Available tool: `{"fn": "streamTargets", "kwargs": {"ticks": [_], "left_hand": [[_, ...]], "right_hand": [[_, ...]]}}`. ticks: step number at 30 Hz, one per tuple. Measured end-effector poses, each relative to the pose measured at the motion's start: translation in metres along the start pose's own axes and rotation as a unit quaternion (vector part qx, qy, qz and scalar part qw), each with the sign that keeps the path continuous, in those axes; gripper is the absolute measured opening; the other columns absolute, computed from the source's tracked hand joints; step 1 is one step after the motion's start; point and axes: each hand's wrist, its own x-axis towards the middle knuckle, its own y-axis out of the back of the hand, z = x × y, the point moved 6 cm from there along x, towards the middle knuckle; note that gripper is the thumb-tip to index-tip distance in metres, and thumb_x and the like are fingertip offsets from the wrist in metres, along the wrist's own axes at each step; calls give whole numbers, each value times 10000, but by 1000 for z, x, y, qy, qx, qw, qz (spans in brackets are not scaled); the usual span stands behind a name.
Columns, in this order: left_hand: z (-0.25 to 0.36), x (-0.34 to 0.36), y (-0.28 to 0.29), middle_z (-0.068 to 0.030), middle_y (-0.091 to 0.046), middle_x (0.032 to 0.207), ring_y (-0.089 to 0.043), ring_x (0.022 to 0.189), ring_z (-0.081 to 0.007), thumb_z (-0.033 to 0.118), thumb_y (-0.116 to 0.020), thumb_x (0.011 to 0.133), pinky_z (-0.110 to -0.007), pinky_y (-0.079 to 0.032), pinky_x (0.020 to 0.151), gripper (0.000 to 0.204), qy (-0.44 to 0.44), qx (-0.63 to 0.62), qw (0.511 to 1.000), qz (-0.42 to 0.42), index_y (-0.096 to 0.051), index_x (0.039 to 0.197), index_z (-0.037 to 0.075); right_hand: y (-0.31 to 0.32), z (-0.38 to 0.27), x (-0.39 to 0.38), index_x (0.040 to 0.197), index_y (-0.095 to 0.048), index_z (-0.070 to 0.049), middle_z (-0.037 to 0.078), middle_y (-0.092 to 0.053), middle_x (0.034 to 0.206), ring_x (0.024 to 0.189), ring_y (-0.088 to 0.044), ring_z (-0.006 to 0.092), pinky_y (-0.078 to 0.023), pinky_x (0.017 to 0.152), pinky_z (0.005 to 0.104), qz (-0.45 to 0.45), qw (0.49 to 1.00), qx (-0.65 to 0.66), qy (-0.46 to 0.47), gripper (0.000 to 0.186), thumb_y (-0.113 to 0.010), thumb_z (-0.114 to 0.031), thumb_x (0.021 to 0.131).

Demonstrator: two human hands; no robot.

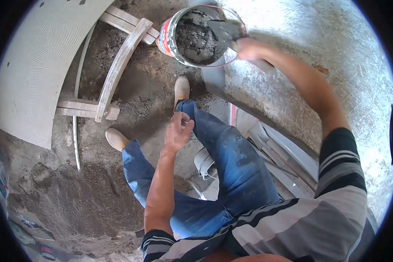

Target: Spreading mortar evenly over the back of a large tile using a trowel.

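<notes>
Grey mortar [192, 43] appears to be being scooped or stirred in the round white-and-red plastic bucket [163, 37], which is set beyond the feet, near the pale wooden frame [120, 74]. The flat-bladed grey metal trowel [225, 32] is clasped at its handle by the right hand [250, 49]. By the left hand [179, 131], its fingers loosely bent, nothing is seen to be held. For the next move, a steady wrist and level blade seem called for. The handle is mostly covered; blade depth and left-hand contact with the blue denim trouser leg [207, 126] cannot be judged. The large, pale, ridged panel [43, 65] is cut off at upper left.
</notes>
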Motion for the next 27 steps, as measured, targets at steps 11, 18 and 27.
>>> {"fn": "streamTargets", "kwargs": {"ticks": [11,18,27], "left_hand": [[-4,2,-2,-121,-546,832,-550,731,-248,187,-604,779,-353,-452,680,201,13,33,999,-18,-513,873,35],[-4,-3,6,-124,-551,796,-558,733,-248,186,-612,771,-353,-450,673,199,9,4,1000,-7,-520,855,30],[-13,-7,17,-132,-549,813,-558,734,-258,235,-594,779,-351,-446,674,239,-17,15,1000,8,-515,857,23]], "right_hand": [[-34,-41,-43,835,-651,43,202,-634,899,815,-632,320,-513,698,389,20,997,-76,15,197,-534,-18,688],[-34,-53,-69,813,-648,14,177,-635,865,802,-629,289,-517,647,375,-21,969,-222,107,158,-555,-23,691],[-62,-84,-9,849,-642,19,164,-635,930,838,-626,264,-512,678,370,-77,965,-238,83,186,-571,-41,688]]}}
